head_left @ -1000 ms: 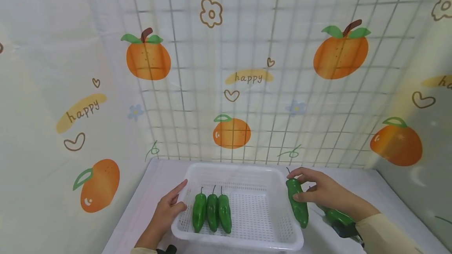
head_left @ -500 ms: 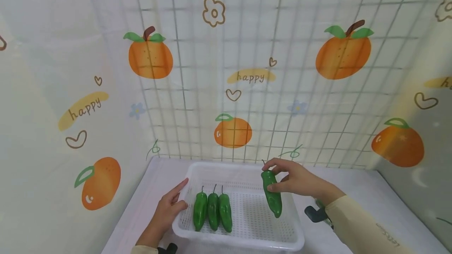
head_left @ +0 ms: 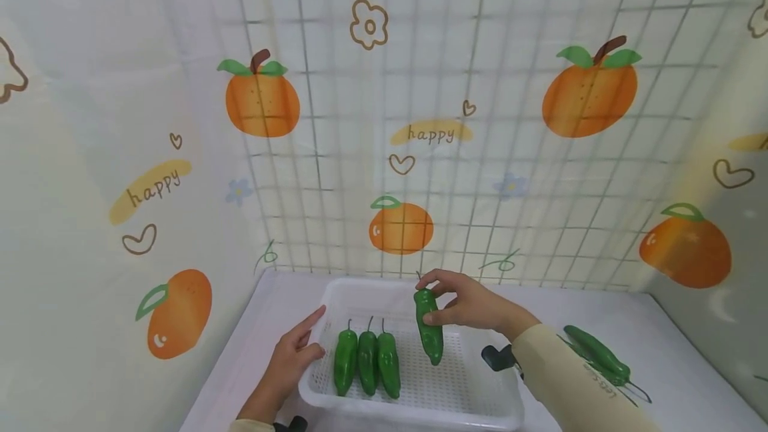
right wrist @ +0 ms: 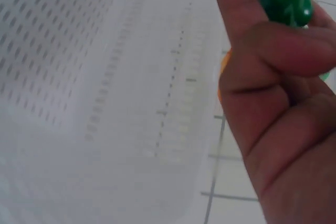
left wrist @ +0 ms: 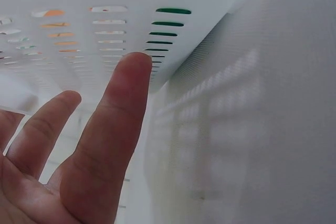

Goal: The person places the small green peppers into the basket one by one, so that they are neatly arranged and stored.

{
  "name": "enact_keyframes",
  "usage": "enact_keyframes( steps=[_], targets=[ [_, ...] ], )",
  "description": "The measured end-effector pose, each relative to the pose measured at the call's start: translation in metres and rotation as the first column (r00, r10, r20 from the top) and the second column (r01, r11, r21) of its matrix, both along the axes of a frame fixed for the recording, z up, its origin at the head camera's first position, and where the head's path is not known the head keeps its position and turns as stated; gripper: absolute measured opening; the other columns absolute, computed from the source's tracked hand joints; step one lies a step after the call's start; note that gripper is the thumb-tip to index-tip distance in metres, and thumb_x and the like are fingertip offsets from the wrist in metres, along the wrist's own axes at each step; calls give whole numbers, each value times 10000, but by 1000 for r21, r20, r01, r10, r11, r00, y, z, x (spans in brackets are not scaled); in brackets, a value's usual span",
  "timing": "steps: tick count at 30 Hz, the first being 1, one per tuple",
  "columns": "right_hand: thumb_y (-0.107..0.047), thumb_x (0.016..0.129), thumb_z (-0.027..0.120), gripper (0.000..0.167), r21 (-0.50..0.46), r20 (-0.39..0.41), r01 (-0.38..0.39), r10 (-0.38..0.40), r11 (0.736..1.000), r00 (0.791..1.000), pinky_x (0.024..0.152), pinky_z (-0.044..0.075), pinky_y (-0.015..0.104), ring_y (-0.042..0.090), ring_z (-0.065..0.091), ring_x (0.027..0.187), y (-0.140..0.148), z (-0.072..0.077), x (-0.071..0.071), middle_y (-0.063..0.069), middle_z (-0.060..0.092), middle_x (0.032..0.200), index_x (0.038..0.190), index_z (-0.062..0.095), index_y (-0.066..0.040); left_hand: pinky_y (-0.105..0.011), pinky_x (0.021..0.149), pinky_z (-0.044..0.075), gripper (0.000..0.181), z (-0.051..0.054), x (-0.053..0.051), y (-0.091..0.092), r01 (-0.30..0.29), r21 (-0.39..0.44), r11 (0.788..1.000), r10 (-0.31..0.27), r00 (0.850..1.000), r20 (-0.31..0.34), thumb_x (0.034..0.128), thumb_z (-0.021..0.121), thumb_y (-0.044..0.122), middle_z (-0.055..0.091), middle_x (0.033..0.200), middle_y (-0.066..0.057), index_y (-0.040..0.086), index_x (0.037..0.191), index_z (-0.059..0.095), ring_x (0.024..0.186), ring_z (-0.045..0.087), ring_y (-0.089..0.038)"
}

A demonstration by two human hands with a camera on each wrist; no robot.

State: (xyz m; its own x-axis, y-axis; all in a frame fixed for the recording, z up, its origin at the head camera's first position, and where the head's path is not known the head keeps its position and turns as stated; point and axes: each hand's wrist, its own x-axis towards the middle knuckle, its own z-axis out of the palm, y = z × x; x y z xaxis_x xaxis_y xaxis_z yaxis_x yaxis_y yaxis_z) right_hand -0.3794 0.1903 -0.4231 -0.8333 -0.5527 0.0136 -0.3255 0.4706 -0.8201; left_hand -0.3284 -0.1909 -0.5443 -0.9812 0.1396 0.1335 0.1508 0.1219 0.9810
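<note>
Lower centre: right hand [head_left: 471, 302] pinches green pepper [head_left: 431, 340], long axis near-upright, right of three peppers [head_left: 368, 364]; left hand [head_left: 289, 359], fingers extended, touches basket [head_left: 366, 292].

pale table [head_left: 618, 315]; on it, white perforated basket [head_left: 414, 411]; to its right, at least one green pepper [head_left: 597, 352].

The peppers [head_left: 369, 364] are green, the middle one of the left three darkest. The basket [head_left: 414, 407] is white and slot-patterned, the desk [head_left: 243, 355] pale lilac, the right sleeve [head_left: 555, 372] cream. Orange fruits [head_left: 401, 229], brown hearts [head_left: 402, 164] and a grey grid [head_left: 478, 17] pattern the far white backdrop [head_left: 345, 119].
</note>
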Motion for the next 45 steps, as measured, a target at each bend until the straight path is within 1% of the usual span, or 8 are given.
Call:
enact_keyframes(
  steps=[5,10,18,24,30,36,41,45],
  targets=[
    [-219,882,872,531,-31,36,-15,16,999,999,863,613,534,301,747,948,-14,-9,-6,140,664,1253,1341,606,-211,-392,842,626,790,-1,0,-1,11,-1,1000,-11,1000,-3,886,636,46,600,1486,-153,288,1616,458,1213,679,-349],
    [-221,870,884,544,-39,31,-43,44,998,999,853,616,485,293,746,940,-29,-19,-12,139,633,1300,1339,608,-211,-392,851,623,787,-1,-1,-2,13,1,1000,-13,1000,-1,886,645,58,592,1497,-145,289,1615,460,1245,657,-372],
    [-253,872,883,542,-60,15,-14,15,998,1000,855,610,498,288,743,944,-49,-27,-17,139,629,1306,1337,606,-249,-395,869,619,797,-4,-3,-3,6,17,1000,-6,1000,19,871,658,65,588,1505,-124,288,1612,466,1262,650,-351],
    [-248,858,895,549,-63,-9,22,-23,998,1000,819,611,462,265,743,900,-55,-36,-18,154,575,1341,1331,617,-260,-393,863,621,807,-5,-3,-2,3,16,1000,-4,1000,16,857,658,66,590,1499,-138,254,1617,461,1264,646,-373],
    [-216,834,913,559,-23,-2,18,-18,1000,1000,722,581,426,280,741,790,-55,-48,-23,161,580,1295,1313,626,-239,-383,834,626,811,-5,-7,-2,-7,17,1000,7,1000,7,852,660,57,620,1469,-114,276,1610,472,1226,672,-356],
    [-175,804,932,568,19,7,-4,4,1000,1000,630,555,398,289,704,683,-52,-58,-26,152,601,1265,1279,627,-240,-386,846,625,795,-4,-7,-4,9,12,1000,-9,1000,-10,864,651,53,601,1490,-111,287,1604,480,1240,666,-338],
    [-134,801,929,571,35,39,-32,31,999,999,626,569,392,246,701,718,-52,-61,-26,169,597,1247,1274,617,-209,-362,879,613,804,-4,-6,-3,31,20,999,-31,999,-18,870,631,30,586,1498,-159,269,1617,457,1266,646,-372],
    [-146,798,934,566,68,31,-39,37,997,999,644,579,396,223,692,738,-52,-63,-25,160,612,1229,1263,616,-196,-349,882,610,808,-5,-5,-3,35,26,999,-35,999,-18,869,622,22,584,1489,-196,258,1622,449,1263,644,-386]
  ],
)
